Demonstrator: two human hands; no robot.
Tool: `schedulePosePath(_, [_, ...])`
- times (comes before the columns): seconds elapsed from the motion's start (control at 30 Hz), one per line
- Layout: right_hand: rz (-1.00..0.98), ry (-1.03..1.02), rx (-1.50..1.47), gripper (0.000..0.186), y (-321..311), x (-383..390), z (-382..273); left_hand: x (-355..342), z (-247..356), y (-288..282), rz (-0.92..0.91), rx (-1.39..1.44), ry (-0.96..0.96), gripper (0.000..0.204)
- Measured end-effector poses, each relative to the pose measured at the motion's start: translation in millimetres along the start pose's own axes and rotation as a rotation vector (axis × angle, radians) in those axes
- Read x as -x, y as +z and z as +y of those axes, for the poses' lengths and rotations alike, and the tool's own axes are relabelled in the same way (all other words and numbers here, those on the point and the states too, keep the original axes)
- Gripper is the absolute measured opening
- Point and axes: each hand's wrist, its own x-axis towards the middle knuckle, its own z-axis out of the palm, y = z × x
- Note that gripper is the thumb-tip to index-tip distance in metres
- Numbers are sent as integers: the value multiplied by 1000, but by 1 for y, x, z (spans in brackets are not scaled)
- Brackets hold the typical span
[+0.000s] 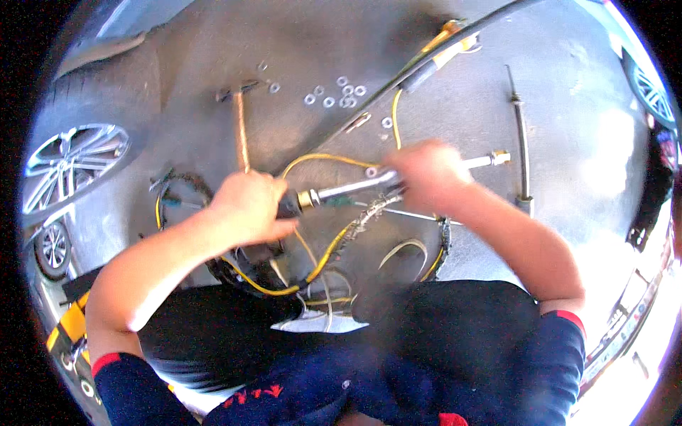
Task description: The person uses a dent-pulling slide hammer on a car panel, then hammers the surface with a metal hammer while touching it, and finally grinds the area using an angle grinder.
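Note:
A chrome rod (355, 187) lies across the middle in front of me, with a black end, a brass-coloured collar and a fitting at its right tip. My left hand (249, 206) is closed round the black end. Farther along, my right hand (430, 175) is wrapped about the rod and smeared by motion; a dark part beneath its fingers is too blurred to name. Under the rod runs a frayed yellow cable (332, 247) among black wiring. Just beyond my left hand lies a hammer (242, 131) with a wooden handle.
Several metal rings (347, 91) are scattered on the grey floor. To the right lies a second long rod (523, 142). A yellow and black tool (444, 53) and a black hose (398, 79) are beyond. Cars stand on both sides, one wheel (74, 167) at left.

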Motion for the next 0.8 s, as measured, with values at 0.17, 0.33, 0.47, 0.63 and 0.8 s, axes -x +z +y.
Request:
schedulePosePath(0.17, [-35,148,-7,19,12,9,54,12,-11,-7,-176,110,-99,54])
schedulePosePath(0.33, [-52,98,75,19,1,10,19,-8,-2,-5,-33,-6,-21,55])
schedulePosePath(0.47, [-62,-30,38,21,15,6,18,-13,24,-13,-124,41,-6,57])
schedulePosePath(0.63, [25,53,121,20,15,20,74,-20,-1,-6,-19,86,-16,55])
schedulePosePath(0.8, [2,-133,45,21,7,7,23,-24,13,-2,-136,126,16,56])
